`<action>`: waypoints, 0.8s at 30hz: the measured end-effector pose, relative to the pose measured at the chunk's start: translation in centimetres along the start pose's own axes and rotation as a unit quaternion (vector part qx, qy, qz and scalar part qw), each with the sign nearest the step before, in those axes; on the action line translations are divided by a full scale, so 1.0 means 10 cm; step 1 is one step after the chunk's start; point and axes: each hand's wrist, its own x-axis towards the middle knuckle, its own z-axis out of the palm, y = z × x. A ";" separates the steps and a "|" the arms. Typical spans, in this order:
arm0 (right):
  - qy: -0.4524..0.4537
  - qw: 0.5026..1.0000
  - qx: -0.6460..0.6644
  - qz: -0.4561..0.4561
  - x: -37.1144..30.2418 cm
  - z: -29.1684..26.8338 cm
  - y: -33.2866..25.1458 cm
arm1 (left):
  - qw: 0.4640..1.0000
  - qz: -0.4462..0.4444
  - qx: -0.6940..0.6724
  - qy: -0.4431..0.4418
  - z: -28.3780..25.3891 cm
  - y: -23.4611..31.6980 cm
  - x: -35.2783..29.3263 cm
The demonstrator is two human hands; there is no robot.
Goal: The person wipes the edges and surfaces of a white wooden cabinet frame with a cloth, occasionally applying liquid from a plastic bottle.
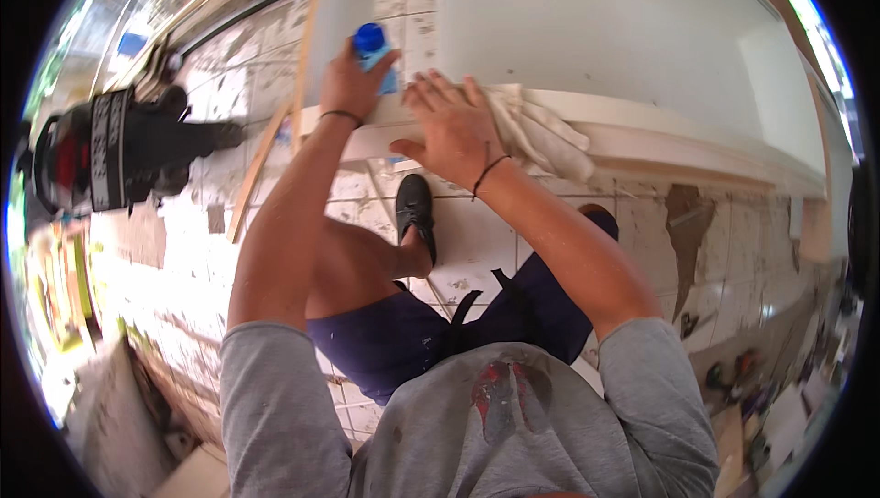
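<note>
My left hand (pixel 350 84) is wrapped round a bottle (pixel 370 38) with a dark blue cap and a light blue body. The bottle is by the left end of a long white board edge (pixel 632 122), part of a white cabinet-like piece. On that edge lies my right hand (pixel 449 124), its fingers stretched out and the thumb apart. A crumpled cream cloth (pixel 545 136) hangs over the edge right beside it; whether the hand touches the cloth is hard to tell.
A large pale panel (pixel 587 21) stretches beyond the edge. Left of me stands a black machine or bag (pixel 119 150), with a wooden strip (pixel 259 173) nearby. Stained white tiles (pixel 568 241) cover the floor. Tools and scraps (pixel 761 406) lie at the lower right.
</note>
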 end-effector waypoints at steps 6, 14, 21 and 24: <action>0.076 0.992 -0.052 0.089 -0.70 -0.79 1.10 | 0.997 0.067 -0.016 0.032 -0.14 -0.59 -0.06; 0.216 0.926 -0.106 0.292 -1.55 -1.24 2.23 | 0.997 0.068 -0.035 -0.011 0.00 -0.37 0.06; 0.090 0.994 0.024 0.064 -1.01 -0.56 0.94 | 0.999 0.046 0.012 -0.021 -0.12 -0.49 0.02; 0.196 0.948 -0.093 0.233 -1.46 -1.11 1.98 | 0.998 0.053 -0.010 -0.030 -0.09 -0.43 0.06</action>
